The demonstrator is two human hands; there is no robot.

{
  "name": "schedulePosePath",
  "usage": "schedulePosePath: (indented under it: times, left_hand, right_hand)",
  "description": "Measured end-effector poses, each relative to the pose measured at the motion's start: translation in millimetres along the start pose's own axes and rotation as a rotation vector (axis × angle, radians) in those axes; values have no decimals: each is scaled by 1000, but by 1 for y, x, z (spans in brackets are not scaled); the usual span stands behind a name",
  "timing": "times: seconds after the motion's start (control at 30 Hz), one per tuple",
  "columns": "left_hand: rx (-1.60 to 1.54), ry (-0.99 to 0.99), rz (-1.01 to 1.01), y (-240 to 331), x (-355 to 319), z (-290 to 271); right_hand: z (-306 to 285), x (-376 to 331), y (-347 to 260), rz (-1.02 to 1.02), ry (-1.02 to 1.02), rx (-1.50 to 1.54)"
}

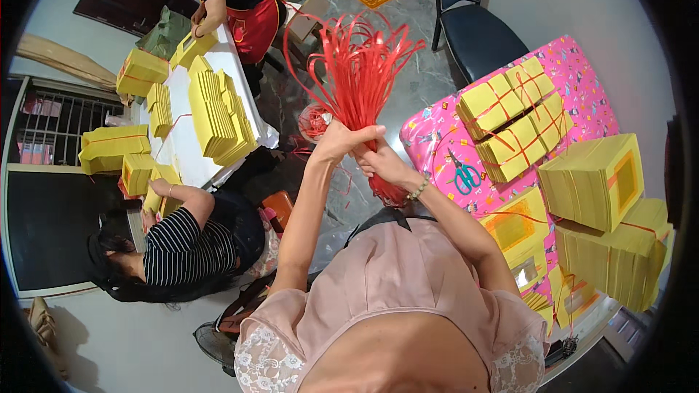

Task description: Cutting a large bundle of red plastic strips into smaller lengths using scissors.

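Grip: left hand (pixel 336 143) and right hand (pixel 384 165) both closed round the neck of a bundle of red strips (pixel 358 76), left above right, the two touching, left thumb laid across the front; palms hidden. Strips fan up and away from the grip, looping at the far end; a shorter tail hangs below the right hand, toward the lap. Judgement: two fists at the narrow point probably keep loose strands from sliding apart. Right of the grip, a pink tablecloth (pixel 429 135) bears yellow paper blocks (pixel 486 108) bound crosswise in red, presumably to keep the sheets square; teal-handled scissors (pixel 460 167) lie between them and the grip, likely for easy reach. Farther right, thicker yellow stacks (pixel 579 182) are piled up, perhaps to save room. Just left of the grip, a round container (pixel 303 131) holds more red strip. Well left, a white table (pixel 186 149) carries further yellow stacks, with one co-worker in a striped top (pixel 178 247) and another in a red apron (pixel 255 29) beside it. Labels: orange panel (pixel 626 182) on one stack face; apron print too small to read; no brand made out
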State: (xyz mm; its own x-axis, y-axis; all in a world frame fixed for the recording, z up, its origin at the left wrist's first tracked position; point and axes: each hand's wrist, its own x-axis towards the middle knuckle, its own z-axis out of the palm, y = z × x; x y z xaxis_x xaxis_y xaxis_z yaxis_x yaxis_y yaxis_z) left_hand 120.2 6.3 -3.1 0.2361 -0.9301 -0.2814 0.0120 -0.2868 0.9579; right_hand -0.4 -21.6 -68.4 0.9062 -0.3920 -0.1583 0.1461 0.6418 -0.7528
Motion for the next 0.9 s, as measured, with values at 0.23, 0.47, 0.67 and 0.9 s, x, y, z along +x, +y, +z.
schedulePosePath:
  times: [0.23,0.47,0.67,0.9]
  left_hand:
    - [-194,-55,43,-12,8,26]
    - [-274,89,11,-30,18,4]
    - [-373,51,-62,-24,8,1]
    - [-479,-135,-100,-33,-3,6]
  right_hand:
    - [-18,-4,2,-137,-7,-287]
    - [-83,-65,25,-286,382,-986]
    - [-202,-150,94,203,909,-1654]
    - [-238,-162,97,349,846,-1701]
